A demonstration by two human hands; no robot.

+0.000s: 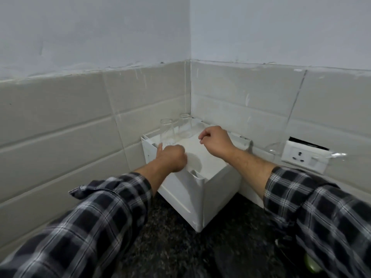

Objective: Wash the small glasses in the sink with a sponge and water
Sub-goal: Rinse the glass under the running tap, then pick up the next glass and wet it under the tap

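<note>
Reaching forward from plaid sleeves (104, 213), both hands work over a white box (200, 189) that sits in the corner of a dark speckled counter (172, 253), against the tiled wall (60, 121).

Head view: the left hand (171, 158) is curled at the near left part of the box top, thumb raised, fingers folded under; what they clamp, if anything, cannot be told. The right hand (215, 140) hovers over the back right part of the top, fingers drawn together in a loose fist, with nothing visible in it. Two clear glasses (167, 131) stand at the back left corner of the box top, side by side, just beyond the left hand. A white wall socket (301, 154) is mounted to the right of the box.
</note>
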